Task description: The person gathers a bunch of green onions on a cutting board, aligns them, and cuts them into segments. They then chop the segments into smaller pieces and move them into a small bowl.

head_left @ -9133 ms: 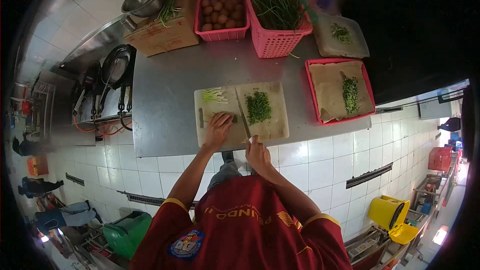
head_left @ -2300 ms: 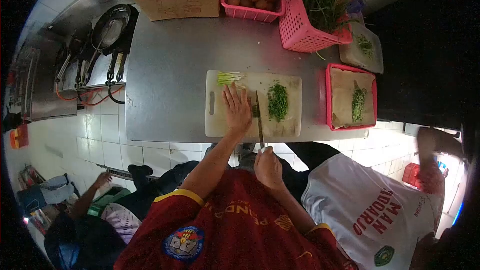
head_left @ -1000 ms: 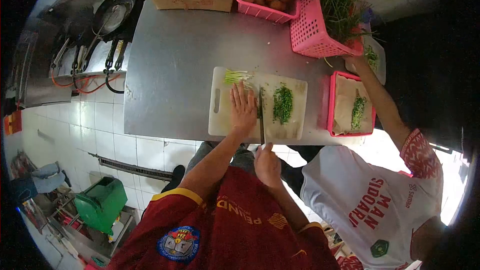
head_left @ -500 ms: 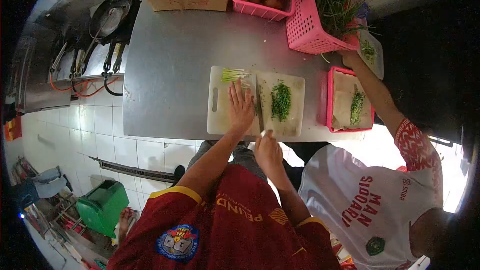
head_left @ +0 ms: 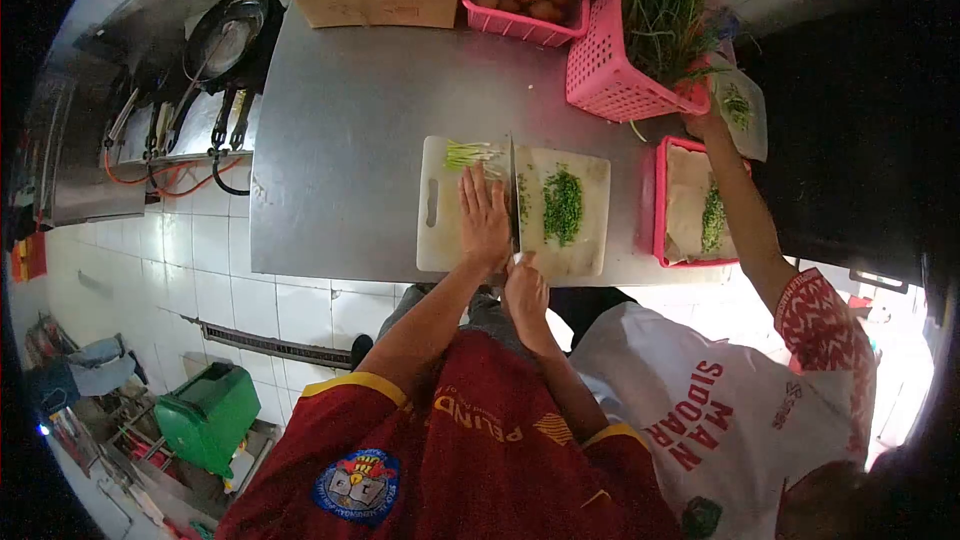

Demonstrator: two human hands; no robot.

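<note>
In the head view, the right hand (head_left: pixel 525 285) is closed around the handle of the knife (head_left: pixel 514 195), whose blade now reaches further up the cutting board (head_left: pixel 436 210) than half a second ago, so the chopping stroke seems to be carrying on. The left hand (head_left: pixel 484 220) lies flat and open, fingers forward, apparently pressing greens hidden beneath it. Uncut stalks (head_left: pixel 470 153) sit just past its fingertips; the chopped greens (head_left: pixel 563 204) lie right of the blade. A co-worker's hand (head_left: pixel 706 123) has come to the pink basket (head_left: pixel 612 80).
</note>
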